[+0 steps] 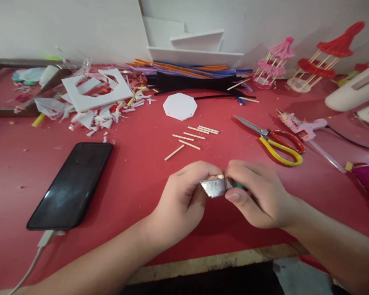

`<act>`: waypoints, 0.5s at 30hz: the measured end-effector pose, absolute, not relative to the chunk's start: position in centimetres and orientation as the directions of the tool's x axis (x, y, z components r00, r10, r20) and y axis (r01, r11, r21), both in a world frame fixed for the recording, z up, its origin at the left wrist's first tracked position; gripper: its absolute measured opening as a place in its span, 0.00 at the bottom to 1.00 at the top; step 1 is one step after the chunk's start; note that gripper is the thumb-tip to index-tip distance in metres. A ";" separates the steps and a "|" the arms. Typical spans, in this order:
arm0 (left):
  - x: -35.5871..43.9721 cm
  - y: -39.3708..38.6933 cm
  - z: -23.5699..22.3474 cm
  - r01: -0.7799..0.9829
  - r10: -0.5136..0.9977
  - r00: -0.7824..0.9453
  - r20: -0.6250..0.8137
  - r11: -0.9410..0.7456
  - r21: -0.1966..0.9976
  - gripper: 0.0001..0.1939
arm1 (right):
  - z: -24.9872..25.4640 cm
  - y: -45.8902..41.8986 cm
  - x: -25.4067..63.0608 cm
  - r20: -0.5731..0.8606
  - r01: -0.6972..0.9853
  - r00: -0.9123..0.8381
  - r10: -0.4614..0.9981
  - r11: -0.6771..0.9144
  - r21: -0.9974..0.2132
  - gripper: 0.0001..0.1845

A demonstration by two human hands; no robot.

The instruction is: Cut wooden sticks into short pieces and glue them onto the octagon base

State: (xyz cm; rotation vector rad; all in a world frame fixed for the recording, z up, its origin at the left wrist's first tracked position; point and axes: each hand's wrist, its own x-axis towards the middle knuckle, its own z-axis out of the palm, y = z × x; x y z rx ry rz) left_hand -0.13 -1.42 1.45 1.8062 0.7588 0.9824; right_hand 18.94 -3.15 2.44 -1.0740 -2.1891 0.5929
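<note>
My right hand (260, 192) is closed on a knife (213, 187) with a broad silver blade, its green handle mostly hidden in the fist. The blade points left, towards my left hand (184, 188), whose fingers are curled around a thin wooden stick (220, 176). Only the pale end of that stick shows, right at the blade's upper edge. Beyond the hands lie several short cut wooden sticks (189, 144) on the red table. Behind them rests a white octagonal foam piece (180, 106) with small holes near its corners.
Scissors (267, 135) and a pink glue gun (304, 127) lie to the right. A black phone (72, 184) with a cable is at left. Foam scraps (95, 116), pipe cleaners (190, 80) and two small stick-and-fuzz towers (273, 61) line the back.
</note>
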 end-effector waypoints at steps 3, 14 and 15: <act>-0.1 -1.4 1.5 0.076 0.810 0.500 0.306 -0.393 0.916 0.16 | 2.5 -3.1 19.0 0.332 0.537 -0.482 0.811 0.573 -0.619 0.17; -0.2 -1.4 1.4 0.052 0.810 0.498 0.308 -0.383 0.922 0.19 | 2.5 -3.1 19.0 0.316 0.552 -0.481 0.818 0.562 -0.615 0.18; -0.2 -1.4 1.4 0.052 0.811 0.497 0.309 -0.383 0.922 0.19 | 2.5 -3.1 19.0 0.320 0.555 -0.480 0.817 0.565 -0.611 0.18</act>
